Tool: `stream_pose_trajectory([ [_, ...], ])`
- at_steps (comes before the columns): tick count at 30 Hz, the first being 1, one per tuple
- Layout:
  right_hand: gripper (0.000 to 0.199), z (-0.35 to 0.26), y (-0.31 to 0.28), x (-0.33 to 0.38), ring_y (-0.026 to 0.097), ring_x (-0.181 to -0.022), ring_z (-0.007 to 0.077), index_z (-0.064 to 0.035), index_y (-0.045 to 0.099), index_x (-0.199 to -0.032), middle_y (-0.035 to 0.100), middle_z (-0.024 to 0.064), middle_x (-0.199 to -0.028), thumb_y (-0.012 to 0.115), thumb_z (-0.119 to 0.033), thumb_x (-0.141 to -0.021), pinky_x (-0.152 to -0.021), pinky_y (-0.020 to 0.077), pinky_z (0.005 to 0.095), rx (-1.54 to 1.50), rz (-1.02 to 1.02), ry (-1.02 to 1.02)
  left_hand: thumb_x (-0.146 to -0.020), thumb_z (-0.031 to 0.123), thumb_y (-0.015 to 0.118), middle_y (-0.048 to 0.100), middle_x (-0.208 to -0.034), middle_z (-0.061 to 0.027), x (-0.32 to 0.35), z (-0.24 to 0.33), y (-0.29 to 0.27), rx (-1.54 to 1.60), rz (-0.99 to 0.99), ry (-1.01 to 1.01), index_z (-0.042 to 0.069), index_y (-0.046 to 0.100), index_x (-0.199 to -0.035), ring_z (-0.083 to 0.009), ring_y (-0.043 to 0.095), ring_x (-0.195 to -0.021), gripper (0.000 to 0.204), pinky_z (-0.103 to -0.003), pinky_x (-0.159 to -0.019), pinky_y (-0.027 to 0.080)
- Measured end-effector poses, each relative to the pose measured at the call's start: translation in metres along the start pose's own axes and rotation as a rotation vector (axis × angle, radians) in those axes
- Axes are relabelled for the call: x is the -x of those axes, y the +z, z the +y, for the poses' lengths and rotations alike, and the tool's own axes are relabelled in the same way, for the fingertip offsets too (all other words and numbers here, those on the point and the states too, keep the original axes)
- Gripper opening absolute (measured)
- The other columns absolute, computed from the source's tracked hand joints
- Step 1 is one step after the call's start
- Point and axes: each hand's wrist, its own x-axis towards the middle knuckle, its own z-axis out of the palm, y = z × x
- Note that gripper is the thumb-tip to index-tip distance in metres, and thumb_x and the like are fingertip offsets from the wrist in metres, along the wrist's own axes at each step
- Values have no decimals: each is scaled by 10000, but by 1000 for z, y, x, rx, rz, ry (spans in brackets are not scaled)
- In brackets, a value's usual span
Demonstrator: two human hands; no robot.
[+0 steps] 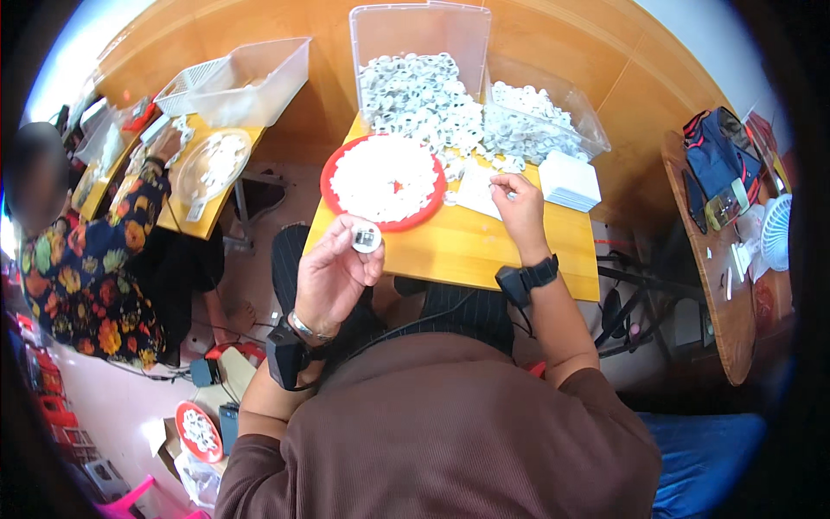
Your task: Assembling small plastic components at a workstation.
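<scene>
Between the thumb and fingers of my left hand is a small round white plastic part, its dark and metallic middle facing up. The hand is raised in front of the table's near edge, just below a red round tray heaped with white pieces. My right hand hovers at a flat white sheet on the yellow table. Its thumb and forefinger are pinched together; whatever may be between them is too small to make out.
Behind the tray, many small white ring-like parts spill from a clear bin. Another clear bin stands beside it, behind a stack of white cards. At left a person in a flowered shirt works at another table. A wooden side table is at right.
</scene>
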Motion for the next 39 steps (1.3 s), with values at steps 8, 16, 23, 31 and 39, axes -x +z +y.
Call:
stream_pose_trajectory([
  [8,90,-105,-37,2,644,-784,205,-2,670,-858,669,99,-828,669,22,-772,-717,497,298,-335,-1,-98,-954,184,528,642,-941,-172,-71,-27,25,4,-218,-148,27,493,-1097,-207,614,-741,216,-284,-657,503],
  [16,194,-115,-22,-21,605,-750,255,-49,654,-869,634,75,-807,695,48,-706,-680,500,345,-193,89,-381,-954,171,534,626,-964,-142,-103,-26,33,-89,-238,-201,22,488,-1106,-188,616,-787,218,-282,-684,507],
  [23,190,-102,-10,-30,622,-782,244,-36,648,-847,652,82,-837,697,71,-699,-727,507,341,-94,55,-410,-963,157,520,615,-935,-110,-119,-25,28,-124,-177,-219,25,493,-1099,-176,613,-797,192,-275,-694,505],
  [31,144,-88,-6,-37,613,-725,244,-46,663,-872,639,83,-782,710,-9,-741,-641,490,337,-232,-17,-151,-964,142,524,638,-958,-96,-133,-26,24,-176,-181,-246,32,514,-1073,-157,608,-794,155,-265,-690,499],
  [39,121,-89,-16,-39,594,-705,248,-61,649,-827,627,66,-763,704,-27,-725,-624,473,353,-24,50,-241,-960,142,534,635,-947,-83,-141,-33,32,-230,-169,-224,37,518,-1066,-139,603,-786,149,-261,-693,485],
])
